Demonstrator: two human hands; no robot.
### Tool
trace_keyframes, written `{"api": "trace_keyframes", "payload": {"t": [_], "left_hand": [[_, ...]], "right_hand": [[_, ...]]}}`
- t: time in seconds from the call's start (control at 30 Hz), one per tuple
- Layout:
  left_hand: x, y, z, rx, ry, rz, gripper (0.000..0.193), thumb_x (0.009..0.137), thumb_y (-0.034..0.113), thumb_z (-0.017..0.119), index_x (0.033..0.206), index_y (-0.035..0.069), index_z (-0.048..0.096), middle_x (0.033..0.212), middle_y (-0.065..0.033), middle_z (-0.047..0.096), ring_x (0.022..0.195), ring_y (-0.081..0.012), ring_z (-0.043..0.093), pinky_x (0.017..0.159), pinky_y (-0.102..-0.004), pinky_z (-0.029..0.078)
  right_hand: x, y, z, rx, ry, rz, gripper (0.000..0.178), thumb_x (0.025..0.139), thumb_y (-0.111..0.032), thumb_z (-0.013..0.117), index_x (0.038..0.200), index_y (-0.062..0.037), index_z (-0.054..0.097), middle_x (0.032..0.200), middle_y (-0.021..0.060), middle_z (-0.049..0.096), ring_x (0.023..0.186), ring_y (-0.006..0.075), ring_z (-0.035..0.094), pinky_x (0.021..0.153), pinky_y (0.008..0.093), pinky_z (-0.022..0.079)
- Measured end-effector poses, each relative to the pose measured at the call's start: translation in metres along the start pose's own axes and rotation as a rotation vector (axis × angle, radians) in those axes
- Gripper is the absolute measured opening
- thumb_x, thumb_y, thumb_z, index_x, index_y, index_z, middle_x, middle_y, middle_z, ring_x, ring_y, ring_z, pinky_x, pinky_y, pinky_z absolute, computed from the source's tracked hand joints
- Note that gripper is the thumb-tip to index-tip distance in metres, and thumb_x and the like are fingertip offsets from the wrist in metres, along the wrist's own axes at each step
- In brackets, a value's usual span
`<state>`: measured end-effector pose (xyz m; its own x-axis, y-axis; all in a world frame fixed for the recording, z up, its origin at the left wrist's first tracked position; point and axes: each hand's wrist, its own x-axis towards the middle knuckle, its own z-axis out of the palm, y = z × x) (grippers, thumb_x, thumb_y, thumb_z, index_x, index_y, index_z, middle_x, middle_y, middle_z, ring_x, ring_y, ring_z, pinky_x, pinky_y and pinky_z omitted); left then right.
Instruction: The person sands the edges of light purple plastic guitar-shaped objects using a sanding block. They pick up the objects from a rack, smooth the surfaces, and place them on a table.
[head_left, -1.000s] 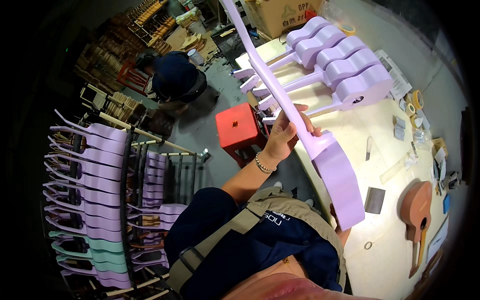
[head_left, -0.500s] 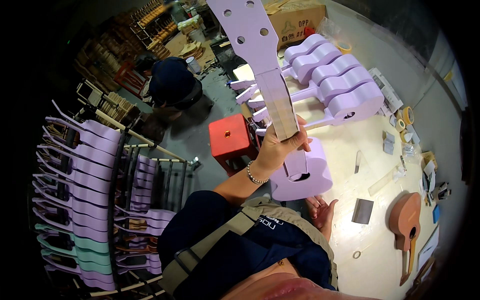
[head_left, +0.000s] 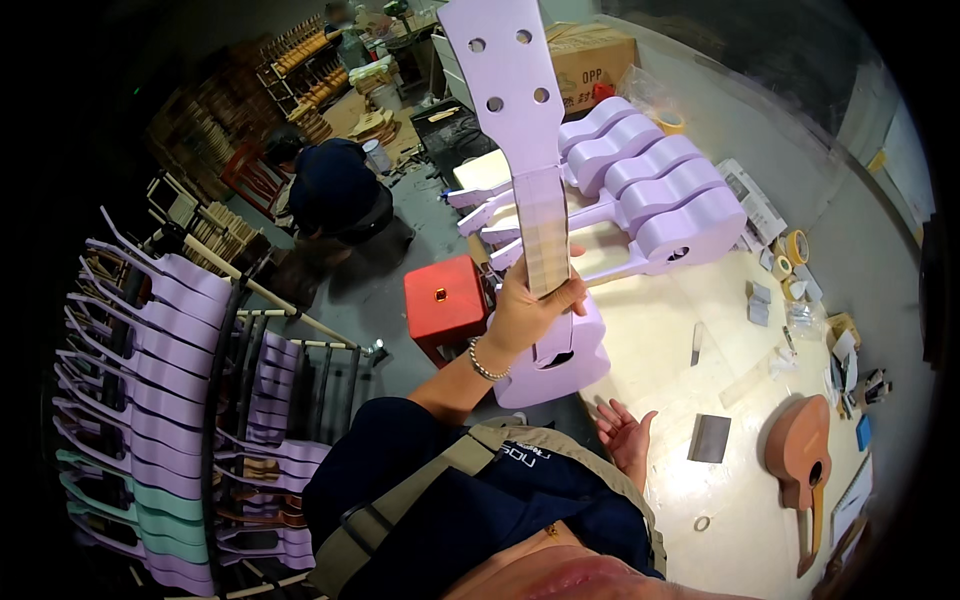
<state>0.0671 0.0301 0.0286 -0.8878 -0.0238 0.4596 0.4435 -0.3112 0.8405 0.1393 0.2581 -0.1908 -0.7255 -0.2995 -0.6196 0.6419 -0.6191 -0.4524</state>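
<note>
My left hand point(head_left: 525, 318) is wrapped round the neck of a lilac ukulele point(head_left: 545, 380), just above its sound hole. The headstock points up and away, with several peg holes through it, and tape-like pale covering runs down the face of the neck. Low and to the right of the body, my right hand point(head_left: 624, 437) lies palm up with its fingers spread, holding nothing and apart from the instrument. Beyond my left hand, a row of lilac ukuleles point(head_left: 690, 222) rests on the pale worktable point(head_left: 650, 375).
A grey sanding-block-like piece point(head_left: 709, 438), a brown ukulele point(head_left: 797, 450) and tape rolls point(head_left: 796, 246) are on the table. A red stool point(head_left: 440, 300) stands left of it. Racks of lilac and mint ukuleles point(head_left: 170, 370) fill the left. A crouching person point(head_left: 335, 190) is farther back.
The ukulele has shifted left and slightly toward me in my left hand. My right hand now shows more fully, clear of the body, with its fingers spread.
</note>
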Motion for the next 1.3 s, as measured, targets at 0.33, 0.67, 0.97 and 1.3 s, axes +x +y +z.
{"api": "trace_keyframes", "payload": {"t": [0.33,0.67,0.97,1.3], "left_hand": [[0.054,0.007,0.014,-0.530,-0.344,0.289,0.067,0.083,0.050,0.037,0.129,0.003,0.025,0.059,-0.0075,0.049,0.042,-0.0188,0.049,0.052,-0.0316,0.041],[0.089,0.065,0.019,-0.022,0.062,0.403,0.046,0.091,0.028,0.035,0.125,-0.002,0.028,0.127,-0.0269,0.036,0.113,-0.0401,0.044,0.091,-0.0446,0.042],[0.094,0.069,0.024,-0.062,0.168,0.253,0.039,0.089,0.032,0.047,0.099,-0.005,0.049,0.093,-0.0238,0.060,0.078,-0.0367,0.063,0.069,-0.0374,0.053],[0.099,0.061,0.041,0.039,0.080,0.319,0.024,0.086,0.011,0.048,0.101,-0.008,0.045,0.095,-0.0250,0.059,0.079,-0.0328,0.063,0.065,-0.0325,0.054]], "right_hand": [[-0.025,-0.002,0.022,0.202,0.007,-0.330,0.066,0.086,-0.055,0.036,0.128,-0.0035,0.036,0.119,0.0126,0.048,0.108,0.0208,0.048,0.083,0.0296,0.046],[-0.056,0.003,-0.005,0.267,0.059,-0.485,0.060,0.087,-0.050,0.037,0.128,-0.0066,0.036,0.123,0.0109,0.045,0.112,0.0208,0.044,0.088,0.0326,0.041],[-0.065,0.009,-0.004,0.293,0.057,-0.521,0.054,0.088,-0.046,0.038,0.128,-0.0095,0.036,0.126,0.0095,0.042,0.116,0.0207,0.040,0.093,0.0352,0.036],[-0.097,0.023,-0.019,0.365,0.071,-0.606,0.049,0.089,-0.041,0.039,0.129,-0.0127,0.036,0.130,0.0078,0.039,0.120,0.0206,0.036,0.099,0.0382,0.032]]}}
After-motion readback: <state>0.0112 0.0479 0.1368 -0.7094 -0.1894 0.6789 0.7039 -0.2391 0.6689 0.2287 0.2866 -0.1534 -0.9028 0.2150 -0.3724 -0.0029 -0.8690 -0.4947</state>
